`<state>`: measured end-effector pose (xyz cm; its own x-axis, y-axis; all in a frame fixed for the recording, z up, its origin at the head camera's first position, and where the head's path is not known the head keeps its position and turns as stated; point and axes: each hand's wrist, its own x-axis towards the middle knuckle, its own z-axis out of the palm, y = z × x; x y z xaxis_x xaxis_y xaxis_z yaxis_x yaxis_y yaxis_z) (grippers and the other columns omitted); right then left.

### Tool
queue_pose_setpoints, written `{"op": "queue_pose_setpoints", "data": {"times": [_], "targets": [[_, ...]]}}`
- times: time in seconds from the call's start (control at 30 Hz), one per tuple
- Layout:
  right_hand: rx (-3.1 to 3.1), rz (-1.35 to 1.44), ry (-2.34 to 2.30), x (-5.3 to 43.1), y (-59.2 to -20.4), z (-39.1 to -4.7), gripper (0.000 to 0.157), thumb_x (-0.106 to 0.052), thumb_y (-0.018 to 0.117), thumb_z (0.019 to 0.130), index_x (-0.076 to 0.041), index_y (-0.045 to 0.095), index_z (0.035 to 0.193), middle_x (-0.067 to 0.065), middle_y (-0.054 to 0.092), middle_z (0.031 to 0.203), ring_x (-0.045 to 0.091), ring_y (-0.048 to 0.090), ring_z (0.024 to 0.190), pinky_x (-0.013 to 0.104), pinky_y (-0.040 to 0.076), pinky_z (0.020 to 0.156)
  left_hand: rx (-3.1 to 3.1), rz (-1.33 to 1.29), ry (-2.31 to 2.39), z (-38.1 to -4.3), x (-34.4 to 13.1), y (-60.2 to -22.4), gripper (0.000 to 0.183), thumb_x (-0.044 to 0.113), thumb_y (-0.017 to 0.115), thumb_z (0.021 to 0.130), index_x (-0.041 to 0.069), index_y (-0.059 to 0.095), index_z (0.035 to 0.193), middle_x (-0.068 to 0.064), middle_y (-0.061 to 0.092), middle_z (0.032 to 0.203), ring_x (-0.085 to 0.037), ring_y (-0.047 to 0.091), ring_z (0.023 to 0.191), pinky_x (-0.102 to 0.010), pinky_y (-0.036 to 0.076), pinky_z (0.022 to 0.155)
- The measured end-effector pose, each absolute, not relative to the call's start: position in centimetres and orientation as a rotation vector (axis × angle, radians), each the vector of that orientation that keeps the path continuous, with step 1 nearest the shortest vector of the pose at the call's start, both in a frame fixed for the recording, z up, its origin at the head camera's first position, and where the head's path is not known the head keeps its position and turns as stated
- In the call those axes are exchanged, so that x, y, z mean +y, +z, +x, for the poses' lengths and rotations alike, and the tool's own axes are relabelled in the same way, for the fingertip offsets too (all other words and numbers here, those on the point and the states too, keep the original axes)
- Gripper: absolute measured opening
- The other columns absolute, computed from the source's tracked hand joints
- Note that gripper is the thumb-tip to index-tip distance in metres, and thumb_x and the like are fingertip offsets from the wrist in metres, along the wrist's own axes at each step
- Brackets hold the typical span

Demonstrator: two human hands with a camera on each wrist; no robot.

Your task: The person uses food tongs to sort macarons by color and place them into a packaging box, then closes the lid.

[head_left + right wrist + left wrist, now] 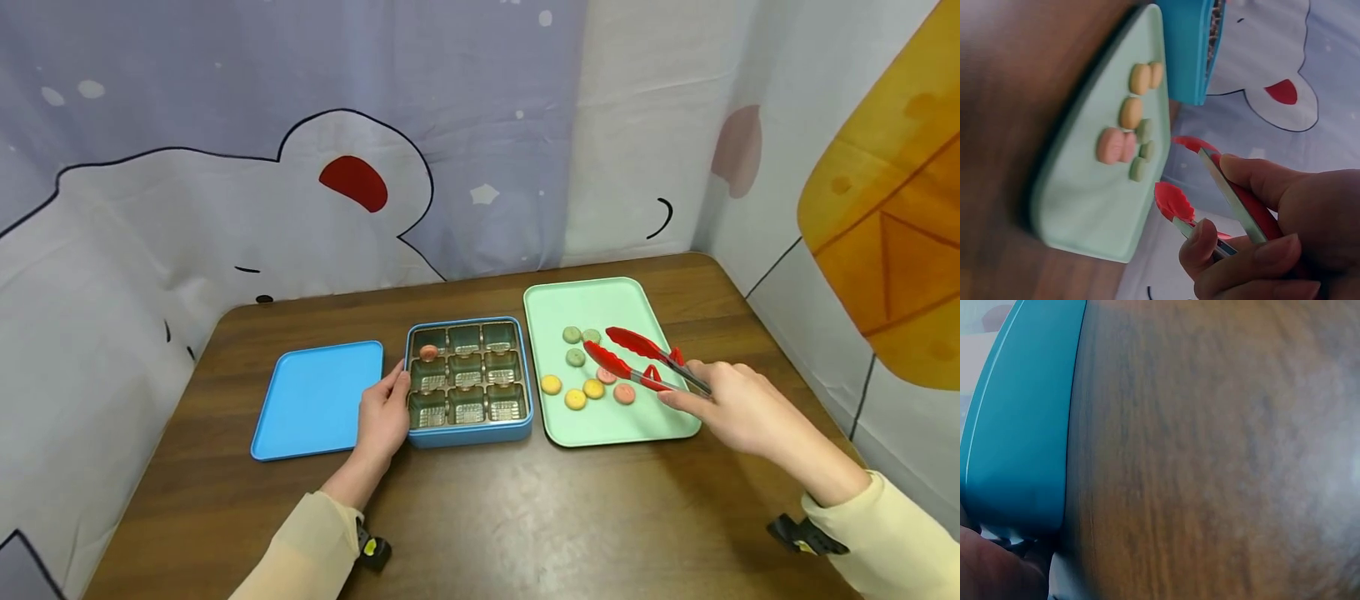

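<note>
My left hand (382,415) holds the left side of a blue box (472,435), thumb at the rim; the left wrist view shows the hand (1000,569) at the box's corner. The box has a gold compartment insert, and a pink macaron (428,353) sits in its back-left part. In my right hand (738,408) are red-tipped metal tongs (633,372), held over a light green tray (600,427). Their tips are spread apart with nothing gripped between them. Below lie yellow macarons (575,399), green macarons (575,357) and pink macarons (624,393), one partly hidden by the tongs.
A flat blue lid (318,400) lies on the wooden table (480,517), left of the box. The green tray stands close to the box's right side. Behind the table hangs a printed curtain (480,150).
</note>
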<state>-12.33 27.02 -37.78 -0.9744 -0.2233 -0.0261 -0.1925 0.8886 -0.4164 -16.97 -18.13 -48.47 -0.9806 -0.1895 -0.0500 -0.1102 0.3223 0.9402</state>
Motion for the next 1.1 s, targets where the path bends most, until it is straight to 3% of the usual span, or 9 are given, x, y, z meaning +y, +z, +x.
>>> {"op": "queue_pose_setpoints", "data": {"times": [0.4,0.8,1.1], "targets": [[2.949,-0.317,-0.625,27.6,-40.3,-11.1,0.039,-0.051,0.072,0.1,-0.015,0.062,0.092,-0.005,0.038,0.063,0.015,0.039,0.058,0.031,0.033,0.053,-2.499,0.293,-1.766,-16.9,-18.3,-48.7,0.047,0.028,0.047,0.116,0.008,0.051,0.158,-0.019,0.061,0.146,-0.033,0.045,0.146,-0.052,0.038,0.117],[2.955,-0.304,-0.624,27.7,-40.8,-10.7,0.033,-0.045,0.074,0.1,-0.015,0.062,0.093,-0.004,0.036,0.065,0.016,0.041,0.059,0.034,0.033,0.054,-2.487,0.305,-1.78,-16.9,-18.2,-48.7,0.047,0.029,0.048,0.115,0.007,0.052,0.157,-0.02,0.061,0.146,-0.033,0.047,0.144,-0.052,0.041,0.115],[2.962,-0.326,-0.646,27.9,-40.9,-10.6,0.033,-0.041,0.073,0.101,-0.017,0.057,0.084,-0.005,0.036,0.064,0.015,0.039,0.058,0.032,0.031,0.053,-2.502,0.303,-1.765,-16.9,-18.2,-48.5,0.047,0.029,0.048,0.115,0.008,0.052,0.157,-0.019,0.061,0.146,-0.033,0.045,0.146,-0.052,0.037,0.118]]}}
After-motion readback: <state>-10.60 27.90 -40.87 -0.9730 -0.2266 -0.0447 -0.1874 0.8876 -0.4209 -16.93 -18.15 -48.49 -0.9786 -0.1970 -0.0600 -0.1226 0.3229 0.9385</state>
